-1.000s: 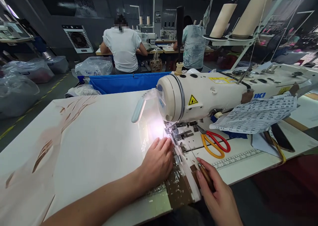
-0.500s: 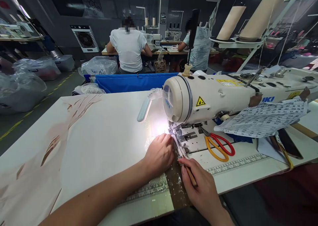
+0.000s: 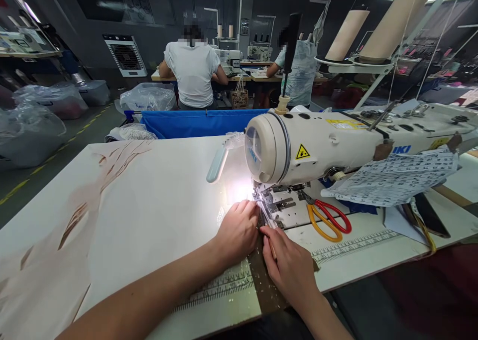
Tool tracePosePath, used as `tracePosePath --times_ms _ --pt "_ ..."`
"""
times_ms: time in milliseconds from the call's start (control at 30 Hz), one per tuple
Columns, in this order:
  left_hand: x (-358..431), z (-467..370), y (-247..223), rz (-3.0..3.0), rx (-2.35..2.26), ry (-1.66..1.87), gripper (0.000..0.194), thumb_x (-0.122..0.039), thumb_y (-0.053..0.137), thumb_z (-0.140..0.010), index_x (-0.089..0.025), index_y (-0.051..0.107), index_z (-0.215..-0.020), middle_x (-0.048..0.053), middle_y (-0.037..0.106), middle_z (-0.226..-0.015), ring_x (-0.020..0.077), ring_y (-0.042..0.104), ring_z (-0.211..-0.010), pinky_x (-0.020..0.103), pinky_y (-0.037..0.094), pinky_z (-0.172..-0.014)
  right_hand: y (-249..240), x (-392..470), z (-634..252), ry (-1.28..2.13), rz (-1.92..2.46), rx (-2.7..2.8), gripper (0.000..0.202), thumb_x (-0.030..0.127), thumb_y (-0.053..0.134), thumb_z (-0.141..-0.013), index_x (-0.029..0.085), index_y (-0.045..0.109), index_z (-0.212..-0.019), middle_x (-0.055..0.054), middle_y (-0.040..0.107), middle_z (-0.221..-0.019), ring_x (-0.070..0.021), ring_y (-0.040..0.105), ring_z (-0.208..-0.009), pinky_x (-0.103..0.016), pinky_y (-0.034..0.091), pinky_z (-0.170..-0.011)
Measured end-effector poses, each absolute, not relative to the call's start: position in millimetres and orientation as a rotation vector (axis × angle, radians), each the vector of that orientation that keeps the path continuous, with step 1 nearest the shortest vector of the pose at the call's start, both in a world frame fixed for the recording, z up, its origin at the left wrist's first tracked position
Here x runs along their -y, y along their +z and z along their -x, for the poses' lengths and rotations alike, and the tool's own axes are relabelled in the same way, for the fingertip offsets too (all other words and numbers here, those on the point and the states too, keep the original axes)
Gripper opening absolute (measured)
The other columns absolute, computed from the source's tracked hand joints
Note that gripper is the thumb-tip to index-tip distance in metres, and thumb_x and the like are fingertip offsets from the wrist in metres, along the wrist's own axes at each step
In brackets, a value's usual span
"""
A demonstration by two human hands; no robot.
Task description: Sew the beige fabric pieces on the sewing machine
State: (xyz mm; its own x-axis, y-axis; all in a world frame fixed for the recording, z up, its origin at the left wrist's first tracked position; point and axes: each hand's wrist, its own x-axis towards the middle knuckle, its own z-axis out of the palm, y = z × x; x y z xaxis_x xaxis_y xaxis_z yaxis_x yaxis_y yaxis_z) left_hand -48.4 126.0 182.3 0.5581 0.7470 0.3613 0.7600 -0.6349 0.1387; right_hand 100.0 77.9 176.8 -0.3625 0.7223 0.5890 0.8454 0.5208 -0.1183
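My left hand lies beside the needle area of a white sewing machine. Its fingers are closed and pressed down at the lit stitching spot; what they hold is hidden. A scrap of pale lace shows by its knuckles. My right hand is closed just to the right, around a slim tool with a wooden handle, mostly covered by the fingers. The tool's tip cannot be made out near the metal guide plate. Pale fabric lies behind the needle.
Scissors with red and orange handles lie on the machine bed. A printed paper sheet leans against the machine. Sheer pinkish fabric spreads along the table's left side. Thread cones stand at upper right. Two people sit working ahead.
My right hand has moved forward and left, closer to my left hand, carrying the wooden-handled tool. My left hand has barely shifted.
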Motion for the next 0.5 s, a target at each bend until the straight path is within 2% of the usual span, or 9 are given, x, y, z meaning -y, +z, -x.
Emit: tracePosePath --times_ms 133,300,500 --pt "-128 50 183 2.729 1.371 -0.596 0.024 -0.016 0.039 -0.087 -0.012 0.062 -0.096 0.013 0.060 -0.101 0.0230 0.056 -0.090 0.040 0.054 -0.078 174 -77 -96 -0.348 1.324 2.192 0.034 0.014 0.032 -0.096 0.011 0.065 -0.103 -0.010 0.074 -0.085 -0.0163 0.071 -0.066 -0.024 0.051 -0.052" --pt "-134 55 183 2.715 1.367 -0.622 0.027 -0.016 0.039 -0.086 -0.012 0.061 -0.101 0.013 0.062 -0.105 0.0236 0.058 -0.093 0.041 0.054 -0.080 175 -76 -88 -0.428 1.415 2.181 0.035 0.012 0.032 -0.095 0.010 0.066 -0.104 -0.010 0.072 -0.080 -0.0163 0.067 -0.055 -0.026 0.046 -0.046" --pt "-138 57 183 2.728 1.367 -0.667 0.025 -0.015 0.043 -0.084 -0.012 0.061 -0.100 0.013 0.063 -0.107 0.0248 0.058 -0.099 0.040 0.052 -0.084 176 -72 -89 -0.409 1.393 2.135 0.037 0.017 0.032 -0.098 0.012 0.068 -0.101 -0.008 0.074 -0.083 -0.0151 0.069 -0.059 -0.024 0.047 -0.049"
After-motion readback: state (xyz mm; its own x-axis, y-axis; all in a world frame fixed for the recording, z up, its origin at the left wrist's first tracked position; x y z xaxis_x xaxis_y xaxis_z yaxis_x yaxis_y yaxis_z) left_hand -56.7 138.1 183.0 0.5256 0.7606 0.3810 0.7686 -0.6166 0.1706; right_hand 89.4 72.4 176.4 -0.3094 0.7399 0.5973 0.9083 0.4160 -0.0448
